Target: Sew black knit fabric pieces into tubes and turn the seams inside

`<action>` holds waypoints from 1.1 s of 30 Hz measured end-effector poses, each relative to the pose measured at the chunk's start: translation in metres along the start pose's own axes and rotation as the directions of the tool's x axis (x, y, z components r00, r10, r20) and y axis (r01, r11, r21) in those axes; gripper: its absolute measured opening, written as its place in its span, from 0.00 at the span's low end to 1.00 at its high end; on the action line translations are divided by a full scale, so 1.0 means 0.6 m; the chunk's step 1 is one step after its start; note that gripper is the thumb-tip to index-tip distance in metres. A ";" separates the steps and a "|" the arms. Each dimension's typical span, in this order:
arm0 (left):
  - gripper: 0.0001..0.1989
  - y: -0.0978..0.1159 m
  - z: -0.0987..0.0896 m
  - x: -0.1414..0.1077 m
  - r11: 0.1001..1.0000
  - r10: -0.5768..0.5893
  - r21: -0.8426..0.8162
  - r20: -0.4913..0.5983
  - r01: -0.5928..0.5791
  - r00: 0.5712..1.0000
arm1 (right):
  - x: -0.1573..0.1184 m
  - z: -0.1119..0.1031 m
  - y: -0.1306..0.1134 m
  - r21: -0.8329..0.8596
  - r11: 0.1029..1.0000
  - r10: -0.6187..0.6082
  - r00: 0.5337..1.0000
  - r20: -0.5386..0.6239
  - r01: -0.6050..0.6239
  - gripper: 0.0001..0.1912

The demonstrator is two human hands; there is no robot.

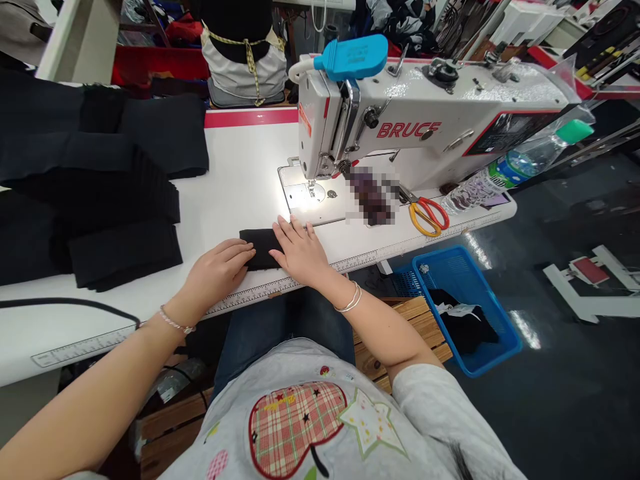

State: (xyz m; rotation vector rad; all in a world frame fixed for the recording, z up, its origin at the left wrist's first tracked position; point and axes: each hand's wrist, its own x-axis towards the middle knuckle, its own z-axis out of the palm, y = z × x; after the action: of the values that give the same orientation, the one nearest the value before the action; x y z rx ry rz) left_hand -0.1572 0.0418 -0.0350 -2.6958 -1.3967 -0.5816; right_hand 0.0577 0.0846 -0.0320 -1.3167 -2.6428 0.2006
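Black cloth [264, 250], a small oblong piece, lies flat on the white table [235, 177], near the front edge and just on the person's side of the metal plate [299, 202] under the sewing machine [410, 100]. From where I stand, the left hand [225, 263] rests over the cloth's left end, fingers together and slightly bent; its thumb side is tucked low, so I can't tell whether it pinches the fabric or only presses it. The right hand [303, 255] is spread flat, palm down, across the other end, holding nothing closed in its fingers.

I'd judge the piece light and soft, in no danger of breaking, though it may well be folded double, which would give it a little body; the dark surface hides any crease or seam from me. On that smooth tabletop it would probably slide easily and could skew or ruck if pushed from one side. Flat fingers at both short ends seem the right hold, with a light pinch at a corner for lifting. Scissors [425, 217] lie off to the right, well apart from both hands.
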 end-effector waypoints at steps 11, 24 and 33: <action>0.18 -0.013 -0.020 -0.023 0.970 -0.078 -0.222 0.085 0.095 0.993 | -0.001 0.003 0.000 -0.011 1.000 0.000 1.000 -0.009 0.000 0.30; 0.26 -0.077 -0.023 0.099 0.881 -0.210 -0.300 0.443 0.365 0.871 | 0.000 -0.001 0.000 -0.005 1.000 -0.004 1.000 0.014 0.004 0.30; 0.17 -0.080 -0.038 0.118 0.850 -0.170 -0.313 0.599 0.424 0.782 | 0.002 -0.002 -0.002 -0.043 0.999 -0.004 1.000 0.019 0.005 0.30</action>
State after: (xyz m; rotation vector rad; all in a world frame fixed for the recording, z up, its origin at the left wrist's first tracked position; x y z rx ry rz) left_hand -0.1654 0.1203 0.0049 -3.1777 -2.1067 -0.1054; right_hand 0.0564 0.0849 -0.0305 -1.3284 -2.6801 0.1580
